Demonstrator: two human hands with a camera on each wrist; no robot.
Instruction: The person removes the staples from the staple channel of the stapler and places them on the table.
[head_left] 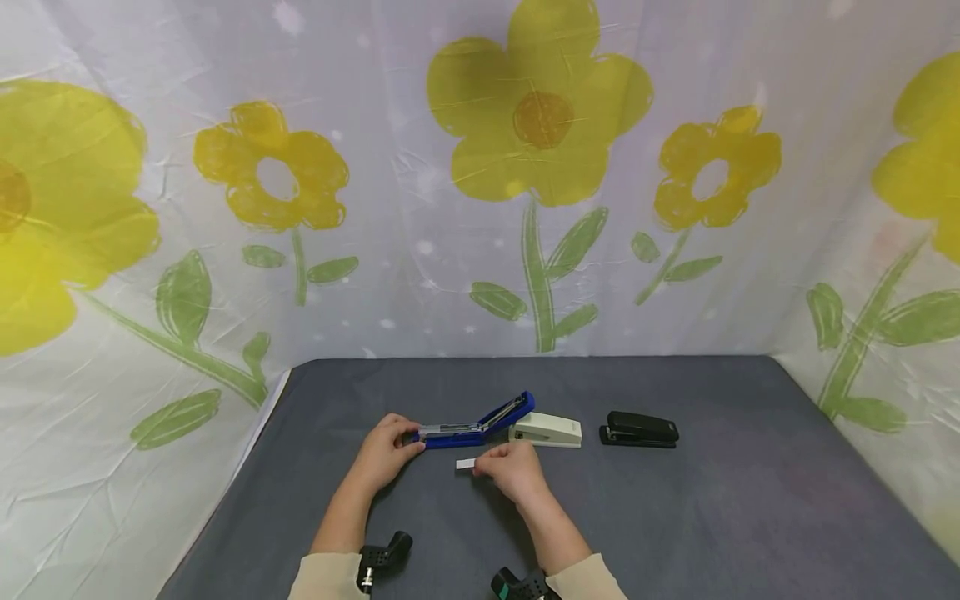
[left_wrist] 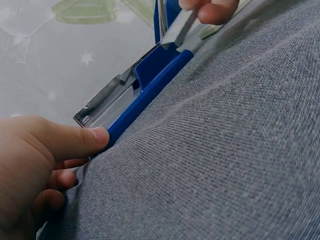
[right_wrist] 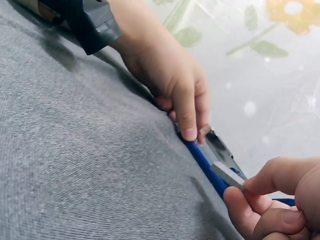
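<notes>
A blue stapler lies on the grey cloth with its top arm swung up to the right and its metal magazine exposed. My left hand holds the left end of its base, thumb along the near side in the left wrist view. Between the thumb and fingers of my right hand is a short silvery strip of staples. In the head view this strip of staples is just in front of the stapler's base, and its right end is hidden by my fingers.
Right behind the blue stapler's raised arm stands a white stapler. Farther right is a black stapler, closed. The grey cloth-covered table meets a flowered curtain at its back and sides.
</notes>
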